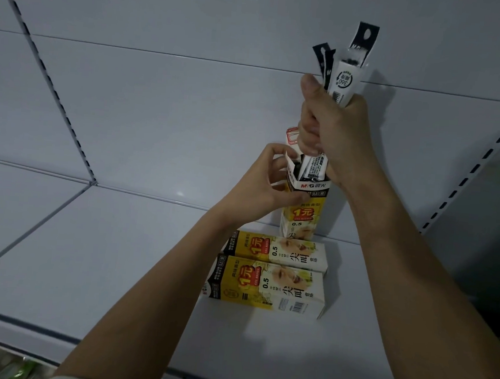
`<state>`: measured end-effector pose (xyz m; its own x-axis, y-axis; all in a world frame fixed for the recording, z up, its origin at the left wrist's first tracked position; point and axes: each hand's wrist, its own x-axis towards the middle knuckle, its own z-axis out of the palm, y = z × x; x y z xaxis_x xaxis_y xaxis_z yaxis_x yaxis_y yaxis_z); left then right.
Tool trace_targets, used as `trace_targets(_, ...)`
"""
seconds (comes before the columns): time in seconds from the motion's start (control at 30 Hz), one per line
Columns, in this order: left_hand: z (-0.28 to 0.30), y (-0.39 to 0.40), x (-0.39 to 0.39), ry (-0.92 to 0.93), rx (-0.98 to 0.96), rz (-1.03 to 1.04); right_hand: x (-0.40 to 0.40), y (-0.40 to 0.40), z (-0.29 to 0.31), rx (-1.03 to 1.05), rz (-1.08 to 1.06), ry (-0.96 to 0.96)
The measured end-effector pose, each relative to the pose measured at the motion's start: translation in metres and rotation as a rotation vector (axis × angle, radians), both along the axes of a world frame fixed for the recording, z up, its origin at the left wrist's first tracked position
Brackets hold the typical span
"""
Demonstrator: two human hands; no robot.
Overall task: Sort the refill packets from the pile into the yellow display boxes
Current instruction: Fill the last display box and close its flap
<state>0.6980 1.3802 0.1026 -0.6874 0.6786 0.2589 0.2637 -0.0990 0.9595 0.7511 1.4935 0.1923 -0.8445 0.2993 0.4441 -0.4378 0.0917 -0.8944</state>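
Note:
A yellow display box (302, 214) stands upright at the back of the white shelf (118, 253), its top open. My right hand (328, 123) grips a bundle of black-and-white refill packets (346, 74) above it, their lower ends inside the box mouth. My left hand (265, 184) holds the upper left side of the box, thumb across its front and fingers by the open flap. Two more yellow boxes (274, 249) (268, 288) lie flat on the shelf in front of the upright one.
The shelf's back panel (189, 109) rises right behind the upright box. Slotted uprights run at the left (43, 65) and right (478, 165). The shelf's front edge (81, 346) crosses the bottom of the view.

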Motion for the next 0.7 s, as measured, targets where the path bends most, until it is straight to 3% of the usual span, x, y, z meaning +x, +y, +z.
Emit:
trace_targets(0.17,0.001,0.000,0.001,-0.009,0.018,-0.022,-0.003,-0.003,-0.015,0.027,0.000,-0.103)
trace_targets(0.4,0.005,0.004,0.002,0.014,0.050,-0.050,0.005,-0.007,-0.019,0.408,-0.092,-0.307)
trace_targets(0.53,0.004,0.001,0.001,-0.028,0.031,-0.036,0.007,0.008,-0.026,0.589,-0.349,-0.351)
trace_targets(0.7,0.005,0.000,0.006,-0.017,-0.002,0.007,0.018,0.009,-0.035,0.531,-0.352,-0.406)
